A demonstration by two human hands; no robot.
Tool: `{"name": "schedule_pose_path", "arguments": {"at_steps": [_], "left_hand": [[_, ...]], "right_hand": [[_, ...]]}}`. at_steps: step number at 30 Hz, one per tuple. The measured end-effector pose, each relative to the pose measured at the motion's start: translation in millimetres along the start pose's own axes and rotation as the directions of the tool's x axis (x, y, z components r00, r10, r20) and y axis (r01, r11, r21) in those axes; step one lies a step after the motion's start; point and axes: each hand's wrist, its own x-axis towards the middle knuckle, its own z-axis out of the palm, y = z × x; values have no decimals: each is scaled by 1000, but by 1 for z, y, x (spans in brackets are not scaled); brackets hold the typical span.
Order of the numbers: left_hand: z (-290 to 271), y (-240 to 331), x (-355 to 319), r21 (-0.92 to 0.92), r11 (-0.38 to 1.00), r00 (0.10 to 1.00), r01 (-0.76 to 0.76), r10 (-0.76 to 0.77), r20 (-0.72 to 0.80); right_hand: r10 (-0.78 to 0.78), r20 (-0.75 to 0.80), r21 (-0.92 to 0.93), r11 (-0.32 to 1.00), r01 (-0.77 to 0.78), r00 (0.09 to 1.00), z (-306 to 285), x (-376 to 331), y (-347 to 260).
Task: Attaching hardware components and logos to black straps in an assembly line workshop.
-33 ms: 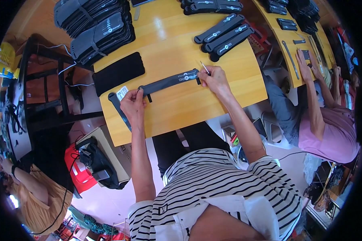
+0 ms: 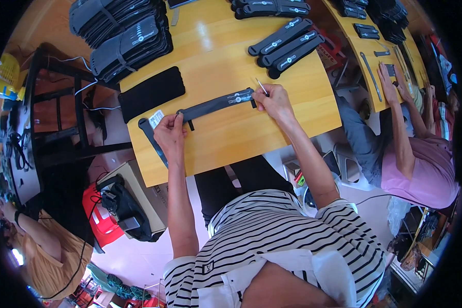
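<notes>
A long black strap (image 2: pixel 210 106) with white print near its right end lies across the wooden table, held between my two hands. Thumb and fingers of my left hand (image 2: pixel 170 134) pinch its left end. At the other end, my right hand (image 2: pixel 275 101) is closed around a thin, pointed metal tool (image 2: pixel 260 84) whose tip sticks out up and left; its fingers also touch the strap's end. Short dark tabs hang below the strap near both hands. Beside my left hand lie a second dark strap (image 2: pixel 150 136) and a white printed label (image 2: pixel 156 118), partly covered by that hand.
A flat black cloth piece (image 2: pixel 153 94) lies left of the strap. Bundled black straps (image 2: pixel 131 49) are piled at the far left, with several more straps (image 2: pixel 287 46) at the far right. A co-worker in pink (image 2: pixel 418 169) works at the neighbouring table (image 2: pixel 377 92).
</notes>
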Motion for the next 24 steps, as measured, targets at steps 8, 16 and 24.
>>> {"name": "schedule_pose_path", "arguments": {"at_steps": [8, 16, 24], "left_hand": [[-1, -1, 2, 29, 999, 1000, -18, 18, 6], [0, 2, 0, 57, 998, 1000, -19, 19, -9], [3, 5, -3, 54, 999, 1000, -7, 8, -23]], "right_hand": [[-13, -11, 3, 1000, 14, 1000, 0, 2, 6], [-17, -16, 26, 1000, 17, 1000, 2, 2, 5], [-21, -40, -18, 1000, 21, 999, 1, 1, 5]]}}
